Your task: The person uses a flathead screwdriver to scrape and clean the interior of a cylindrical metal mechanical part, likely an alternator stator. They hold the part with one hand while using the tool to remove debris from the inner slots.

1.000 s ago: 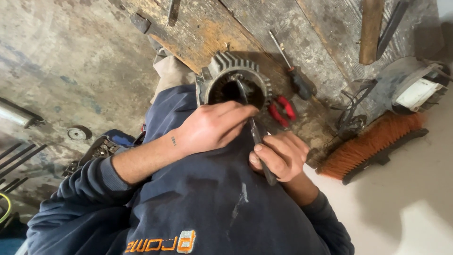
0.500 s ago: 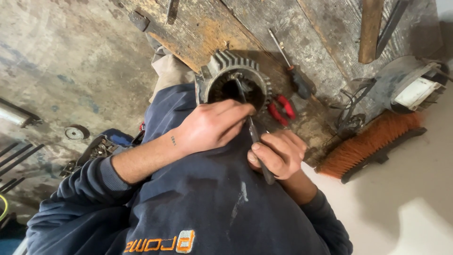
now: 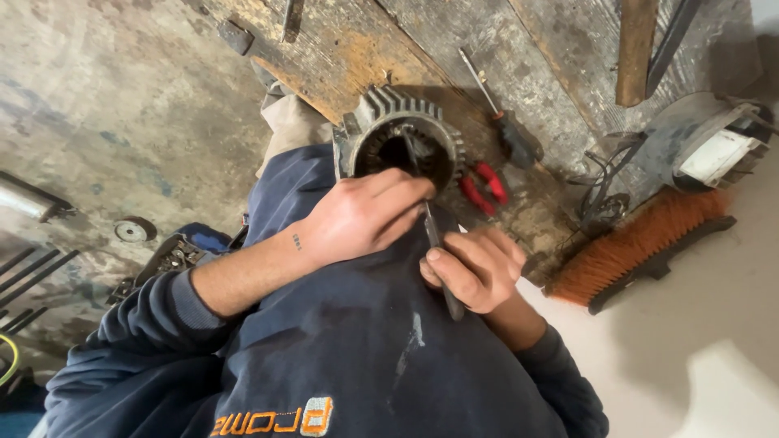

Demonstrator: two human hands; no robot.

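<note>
A round finned metal motor housing [image 3: 381, 109] lies on my lap against a worn wooden bench, its open end toward me. My left hand [image 3: 357, 215] rests on its near rim, fingers curled at the opening. My right hand [image 3: 475, 268] grips a thin dark rod-like tool [image 3: 434, 239] that runs from below my fist up into the housing's bore. Whether my left fingers also pinch the tool I cannot tell.
Red-handled pliers [image 3: 485, 188] and a dark-handled screwdriver [image 3: 503, 122] lie on the wooden bench [image 3: 357, 49] beside the housing. An orange-bristled brush [image 3: 633, 243] and a grey motor part [image 3: 706, 146] sit at the right. Metal rods [image 3: 24, 276] lie on the floor at left.
My right hand has shifted slightly with the tool; my left hand stays on the housing rim. Little else differs.
</note>
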